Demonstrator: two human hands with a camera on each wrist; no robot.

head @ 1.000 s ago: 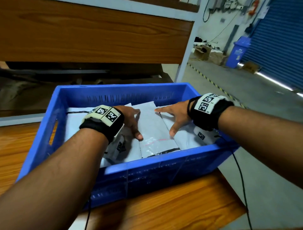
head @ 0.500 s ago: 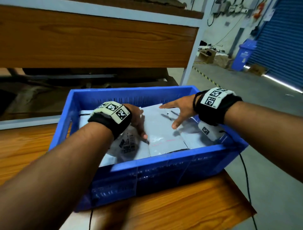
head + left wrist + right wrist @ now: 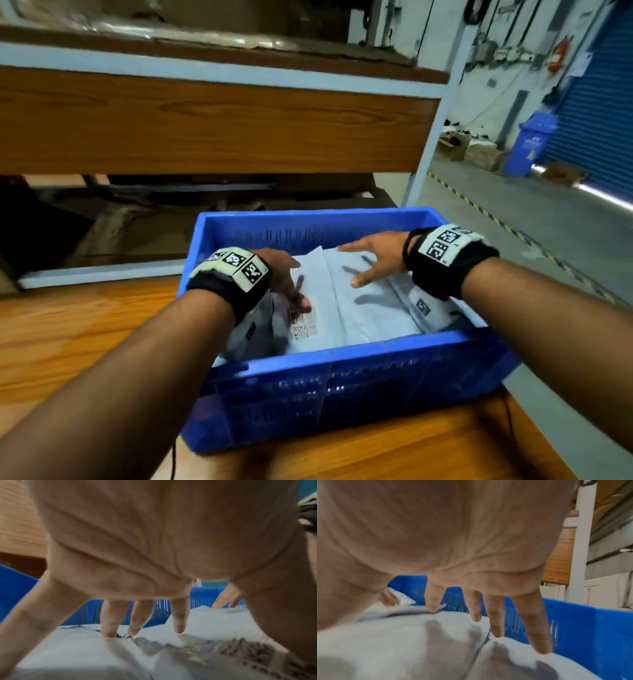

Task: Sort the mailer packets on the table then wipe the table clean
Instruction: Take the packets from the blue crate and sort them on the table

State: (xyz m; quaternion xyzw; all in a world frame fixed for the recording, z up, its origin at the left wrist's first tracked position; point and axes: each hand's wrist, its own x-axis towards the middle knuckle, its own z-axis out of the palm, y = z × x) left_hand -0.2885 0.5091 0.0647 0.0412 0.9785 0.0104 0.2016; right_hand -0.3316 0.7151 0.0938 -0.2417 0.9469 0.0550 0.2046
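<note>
A crate sits on the table at its right end, with the packets lying side by side inside it. The left hand is over the left packets, the right hand over the right ones. Behind the table stands a shelf. Far right, on the floor beyond, stands a bin.

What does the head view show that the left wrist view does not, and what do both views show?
Only the head view shows both wristbands, the wooden table, the blue bin on the floor and the barcode label. Only the left wrist view shows the left hand's palm and its straight fingers touching the packets. Both show the blue crate, the white packets and the right hand.
</note>
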